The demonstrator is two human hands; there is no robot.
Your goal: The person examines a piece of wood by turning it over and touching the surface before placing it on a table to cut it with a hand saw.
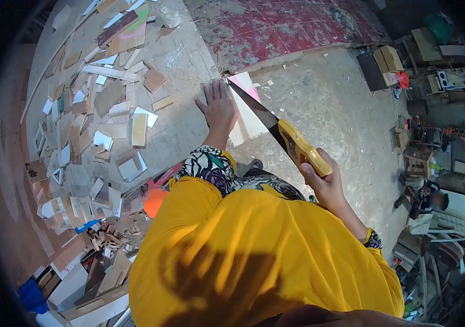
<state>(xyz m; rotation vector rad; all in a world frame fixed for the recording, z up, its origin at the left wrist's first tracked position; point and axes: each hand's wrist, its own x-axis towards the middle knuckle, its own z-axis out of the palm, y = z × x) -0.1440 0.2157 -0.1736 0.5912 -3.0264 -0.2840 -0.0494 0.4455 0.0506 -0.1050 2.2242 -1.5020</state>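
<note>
A hand saw (258, 111) with a yellow handle is in my right hand (328, 182), its fingers wrapped round the rear of the handle. The blade runs up and left, its tip close to the fingers of my left hand (219, 107). That left hand lies flat with spread fingers at the edge of the work table (180, 65). Beside it, a pale board (246, 121) with a pink patch extends past the table edge, partly behind the blade. Whether the teeth touch the board cannot be made out.
Many wood offcuts (110, 98) lie on the table to the left. A clear container (171, 17) stands near its top. An orange object (156, 203) is below the table edge. Another person (434, 200) is at the far right, near stacked boards and frames.
</note>
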